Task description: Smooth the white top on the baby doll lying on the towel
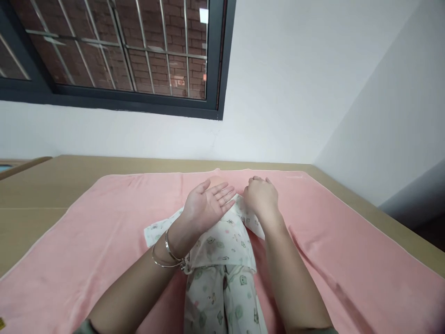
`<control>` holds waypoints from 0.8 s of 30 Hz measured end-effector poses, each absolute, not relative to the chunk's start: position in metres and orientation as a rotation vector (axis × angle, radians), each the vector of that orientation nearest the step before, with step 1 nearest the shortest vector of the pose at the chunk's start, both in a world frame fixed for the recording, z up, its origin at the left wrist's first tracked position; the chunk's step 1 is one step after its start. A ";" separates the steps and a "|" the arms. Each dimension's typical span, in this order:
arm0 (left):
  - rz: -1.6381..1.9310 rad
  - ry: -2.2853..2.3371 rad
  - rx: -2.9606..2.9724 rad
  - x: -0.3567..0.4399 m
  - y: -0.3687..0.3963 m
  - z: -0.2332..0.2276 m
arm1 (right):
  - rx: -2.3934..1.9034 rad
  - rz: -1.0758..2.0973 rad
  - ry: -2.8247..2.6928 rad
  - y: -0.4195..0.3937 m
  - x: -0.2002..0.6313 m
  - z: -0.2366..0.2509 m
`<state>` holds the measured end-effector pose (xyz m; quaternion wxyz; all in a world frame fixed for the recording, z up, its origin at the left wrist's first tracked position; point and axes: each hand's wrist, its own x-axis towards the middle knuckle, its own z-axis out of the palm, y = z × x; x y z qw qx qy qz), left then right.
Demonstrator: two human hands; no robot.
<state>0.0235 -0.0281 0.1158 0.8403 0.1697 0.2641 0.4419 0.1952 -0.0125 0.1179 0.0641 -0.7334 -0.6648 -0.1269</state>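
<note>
Lying nearest on pink towel (pixel 104 241) over tan tabletop (pixel 41 190): white printed cotton garment (pixel 222 273). Hovering above it, palm up, fingers spread, left hand (pixel 205 204); pinching its top edge, right hand (pixel 260 197).

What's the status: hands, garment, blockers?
Left hand open, palm up over the garment. Right hand curled on its top edge. Garment lies on pink towel. No blockers.
</note>
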 end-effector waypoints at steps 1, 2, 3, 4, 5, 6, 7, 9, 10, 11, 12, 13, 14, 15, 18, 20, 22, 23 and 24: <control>0.944 0.576 0.356 0.021 -0.030 0.120 | -2.214 -0.367 -1.996 -0.012 0.196 0.118; 0.947 0.598 0.351 0.020 -0.033 0.123 | -2.208 -0.333 -1.993 -0.013 0.198 0.119; 0.942 0.622 0.345 0.019 -0.036 0.126 | -2.200 -0.275 -1.995 -0.013 0.200 0.120; 0.933 0.643 0.342 0.019 -0.040 0.129 | -2.182 -0.205 -1.996 -0.014 0.202 0.121; 0.927 0.657 0.344 0.020 -0.043 0.131 | -2.151 -0.141 -1.984 -0.016 0.203 0.122; 0.926 0.665 0.348 0.021 -0.047 0.132 | -2.098 -0.099 -1.956 -0.018 0.203 0.123; 0.929 0.657 0.356 0.023 -0.051 0.134 | -2.019 -0.081 -1.921 -0.022 0.200 0.124; 0.930 0.591 0.384 0.025 -0.058 0.136 | -1.789 -0.084 -1.856 -0.033 0.187 0.124; 0.914 0.536 0.405 0.025 -0.062 0.137 | -1.654 -0.067 -1.855 -0.041 0.176 0.123; 0.891 0.482 0.425 0.024 -0.064 0.138 | -1.529 -0.017 -1.881 -0.051 0.164 0.121; 0.878 0.444 0.445 0.022 -0.066 0.140 | -1.429 0.045 -1.938 -0.064 0.150 0.117; 0.883 0.426 0.463 0.019 -0.067 0.142 | -1.336 0.082 -1.999 -0.078 0.136 0.113; 0.909 0.433 0.478 0.016 -0.066 0.144 | -1.224 0.084 -2.064 -0.093 0.122 0.109; 0.952 0.448 0.496 0.012 -0.066 0.147 | -1.108 0.085 -2.129 -0.108 0.110 0.104; 1.082 0.460 0.595 0.003 -0.066 0.152 | -0.880 0.091 -2.239 -0.141 0.092 0.096; 1.104 0.470 0.678 0.004 -0.075 0.149 | -0.781 0.128 -2.262 -0.145 0.096 0.097; 1.110 0.509 0.765 0.012 -0.094 0.135 | -0.794 0.175 -2.185 -0.136 0.108 0.103; 1.088 0.507 0.826 0.017 -0.105 0.126 | -0.846 0.196 -2.107 -0.129 0.115 0.107; 1.107 0.474 0.939 0.021 -0.117 0.115 | -0.913 0.219 -2.018 -0.122 0.122 0.110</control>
